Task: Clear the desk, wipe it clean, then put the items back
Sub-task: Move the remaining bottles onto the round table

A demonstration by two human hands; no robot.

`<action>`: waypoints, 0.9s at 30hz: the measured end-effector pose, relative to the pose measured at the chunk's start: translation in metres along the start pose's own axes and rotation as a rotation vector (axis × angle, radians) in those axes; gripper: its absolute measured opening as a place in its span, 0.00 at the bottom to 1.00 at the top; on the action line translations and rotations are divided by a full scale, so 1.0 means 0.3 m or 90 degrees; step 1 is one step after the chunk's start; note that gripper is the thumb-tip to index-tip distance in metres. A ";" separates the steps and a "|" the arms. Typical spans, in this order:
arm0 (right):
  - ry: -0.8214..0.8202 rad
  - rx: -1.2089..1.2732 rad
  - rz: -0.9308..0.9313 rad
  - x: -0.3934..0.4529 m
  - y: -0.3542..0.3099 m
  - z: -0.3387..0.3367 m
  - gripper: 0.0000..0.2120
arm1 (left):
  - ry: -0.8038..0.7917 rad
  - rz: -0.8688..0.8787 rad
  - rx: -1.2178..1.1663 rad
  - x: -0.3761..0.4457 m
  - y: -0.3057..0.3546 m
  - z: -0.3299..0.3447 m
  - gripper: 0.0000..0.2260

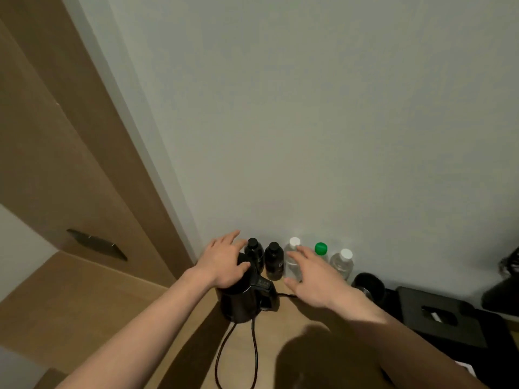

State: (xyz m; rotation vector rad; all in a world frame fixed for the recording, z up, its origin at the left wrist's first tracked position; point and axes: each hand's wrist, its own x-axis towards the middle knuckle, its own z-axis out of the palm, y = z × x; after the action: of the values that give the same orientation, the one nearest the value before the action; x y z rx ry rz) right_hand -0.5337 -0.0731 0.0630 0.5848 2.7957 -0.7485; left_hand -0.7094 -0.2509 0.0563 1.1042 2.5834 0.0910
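A black electric kettle (244, 301) stands on the wooden desk (283, 335) near its left edge, its cord (224, 357) looping toward me. My left hand (224, 262) rests on top of the kettle with fingers spread. My right hand (311, 279) hovers open just right of the kettle, in front of a row of bottles against the wall: two black bottles (273, 261), a clear white-capped bottle (292, 249), a green-capped bottle (321, 249) and another clear bottle (342, 263).
A black cup (368, 284) and a black tissue box (438, 313) sit on a black tray (483, 357) at the right. A dark object (502, 290) stands at the far right edge. A wooden panel with a handle (95, 244) rises at the left.
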 end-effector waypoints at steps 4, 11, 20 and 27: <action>0.002 -0.042 0.023 0.145 -0.053 0.024 0.34 | -0.042 0.009 -0.012 0.152 -0.040 0.000 0.28; -0.037 -0.144 0.040 0.349 -0.086 0.052 0.25 | -0.111 0.017 -0.045 0.330 -0.059 0.029 0.26; -0.073 -0.261 0.078 0.508 -0.091 0.140 0.16 | -0.104 0.077 -0.041 0.456 -0.090 0.104 0.21; -0.043 -0.257 0.092 0.561 -0.082 0.182 0.16 | -0.012 0.107 0.020 0.484 -0.107 0.120 0.18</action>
State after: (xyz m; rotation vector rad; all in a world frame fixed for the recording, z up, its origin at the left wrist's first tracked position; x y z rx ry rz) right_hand -0.6921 -0.0662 -0.0194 0.6564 2.6930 -0.1628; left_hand -0.8137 -0.1722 -0.0233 1.3251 2.4787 0.0794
